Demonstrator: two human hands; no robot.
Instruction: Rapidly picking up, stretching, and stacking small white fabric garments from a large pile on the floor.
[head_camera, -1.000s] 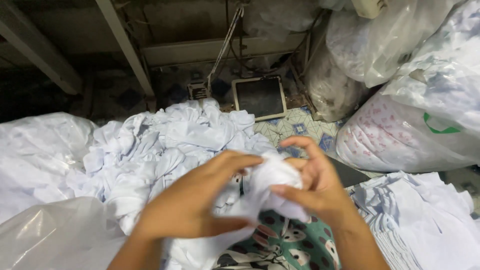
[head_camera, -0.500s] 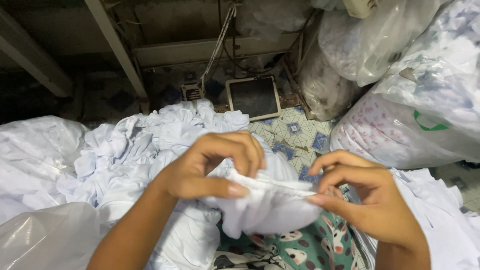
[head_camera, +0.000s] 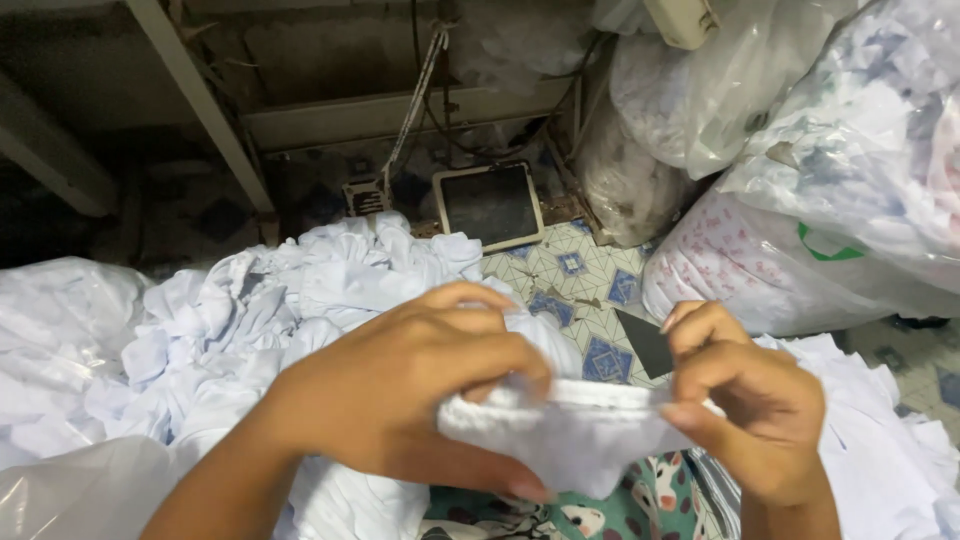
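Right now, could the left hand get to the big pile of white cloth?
Probably yes. The left hand is pinching a white cloth piece together with the right hand, but the pile lies just beyond and beside it with nothing between. It would likely need to let go first.

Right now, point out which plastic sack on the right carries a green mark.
The low sack with pink-printed contents, lying on the floor beside the right hand. A green mark shows on its upper side; the sacks above it show none.

Left hand (head_camera: 400, 400), right hand (head_camera: 750, 410) — stretching white cloth (head_camera: 570, 440), pile (head_camera: 300, 290) behind
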